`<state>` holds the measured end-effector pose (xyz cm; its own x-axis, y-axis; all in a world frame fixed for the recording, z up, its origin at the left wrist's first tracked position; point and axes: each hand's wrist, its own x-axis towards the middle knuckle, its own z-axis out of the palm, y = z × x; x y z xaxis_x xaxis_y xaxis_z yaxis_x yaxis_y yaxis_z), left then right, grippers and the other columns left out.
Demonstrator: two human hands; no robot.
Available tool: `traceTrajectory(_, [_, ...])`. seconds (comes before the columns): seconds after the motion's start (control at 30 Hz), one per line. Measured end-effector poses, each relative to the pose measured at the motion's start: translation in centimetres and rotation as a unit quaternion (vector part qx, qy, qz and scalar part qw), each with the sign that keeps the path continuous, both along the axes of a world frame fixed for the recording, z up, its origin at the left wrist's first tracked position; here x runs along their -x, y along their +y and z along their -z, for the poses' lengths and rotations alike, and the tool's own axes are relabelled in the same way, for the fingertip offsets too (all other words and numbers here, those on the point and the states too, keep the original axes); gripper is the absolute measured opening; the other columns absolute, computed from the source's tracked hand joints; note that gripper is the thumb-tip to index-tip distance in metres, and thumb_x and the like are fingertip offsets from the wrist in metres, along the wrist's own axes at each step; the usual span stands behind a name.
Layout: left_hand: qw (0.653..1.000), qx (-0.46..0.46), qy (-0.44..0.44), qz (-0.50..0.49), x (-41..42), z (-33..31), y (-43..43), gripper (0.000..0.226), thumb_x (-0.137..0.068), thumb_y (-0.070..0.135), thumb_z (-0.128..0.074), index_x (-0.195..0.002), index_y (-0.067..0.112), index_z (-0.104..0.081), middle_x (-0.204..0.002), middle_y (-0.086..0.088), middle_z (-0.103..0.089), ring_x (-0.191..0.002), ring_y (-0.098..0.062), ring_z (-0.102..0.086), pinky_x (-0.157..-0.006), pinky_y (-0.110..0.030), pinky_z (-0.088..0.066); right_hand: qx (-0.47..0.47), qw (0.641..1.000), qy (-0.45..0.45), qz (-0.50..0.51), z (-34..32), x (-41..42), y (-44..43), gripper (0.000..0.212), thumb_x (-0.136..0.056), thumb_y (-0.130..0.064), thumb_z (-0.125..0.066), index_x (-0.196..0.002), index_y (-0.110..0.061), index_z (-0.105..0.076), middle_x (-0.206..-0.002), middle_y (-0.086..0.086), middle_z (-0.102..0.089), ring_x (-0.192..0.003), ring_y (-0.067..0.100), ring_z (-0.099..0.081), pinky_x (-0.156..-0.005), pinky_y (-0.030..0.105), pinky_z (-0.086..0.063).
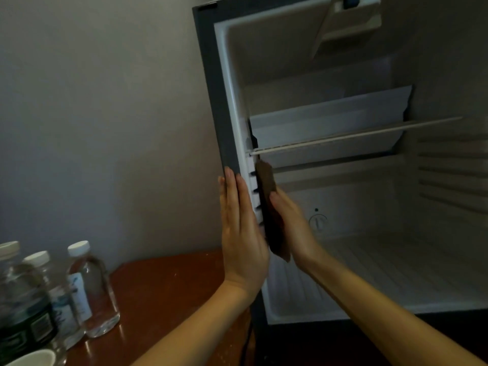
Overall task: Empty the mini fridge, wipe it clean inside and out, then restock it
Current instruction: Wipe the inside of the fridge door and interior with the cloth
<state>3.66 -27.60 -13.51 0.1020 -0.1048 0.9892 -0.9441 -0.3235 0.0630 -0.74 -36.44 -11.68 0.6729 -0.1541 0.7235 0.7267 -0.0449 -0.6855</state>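
Head view: the fridge [211, 101] stands open, nothing inside but its shelf [343, 138]. Left grip [243, 233] lies flat and open on the outer side wall, bracing the cabinet, I'd say, so it can't shift under pressure. Right grip [293, 225], fingers straight, presses a brown cloth [268, 202] against the inner left wall, just below the shelf. Bottles [89, 286] stand on the desk [171, 286], well left of the fridge, probably parked for restocking.
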Motion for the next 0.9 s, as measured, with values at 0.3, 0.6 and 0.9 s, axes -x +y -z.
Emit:
traceTrajectory(0.3, [1.0, 0.005, 0.002, 0.011, 0.2, 0.0, 0.0, 0.056, -0.105, 0.019, -0.016, -0.152, 0.028, 0.013, -0.16, 0.011, 0.015, -0.149, -0.021, 0.003, -0.12, -0.028, -0.002, -0.158, 0.975, 0.148, 0.054, 0.0, -4.8, -0.7, 0.035, -0.103, -0.019, -0.031, -0.092, -0.012, -0.063, -0.088, 0.005, -0.067, -0.077, 0.012, -0.063, -0.06, 0.013, -0.051])
traceTrajectory(0.6, [1.0, 0.007, -0.001, 0.003, 0.2, 0.0, 0.0, 0.053, -0.104, 0.015, -0.017, -0.153, 0.015, 0.004, -0.16, 0.005, 0.01, -0.149, -0.026, 0.0, -0.121, -0.029, -0.004, -0.171, 0.963, 0.186, 0.096, 3.4, -5.4, -0.7, 0.034, -0.103, -0.018, -0.033, -0.088, -0.009, -0.062, -0.086, 0.008, -0.066, -0.078, 0.017, -0.062, -0.073, 0.025, -0.049])
traceTrajectory(0.9, [1.0, 0.006, 0.01, 0.016, 0.2, 0.1, 0.0, 0.05, -0.106, 0.025, -0.007, -0.152, 0.029, 0.011, -0.16, 0.012, 0.012, -0.149, -0.02, 0.001, -0.121, -0.028, -0.004, -0.2, 0.964, 0.12, 0.128, 2.8, -10.3, -2.6, 0.032, -0.102, -0.019, -0.033, -0.117, -0.01, -0.06, -0.113, 0.011, -0.066, -0.105, 0.026, -0.063, -0.097, 0.04, -0.049])
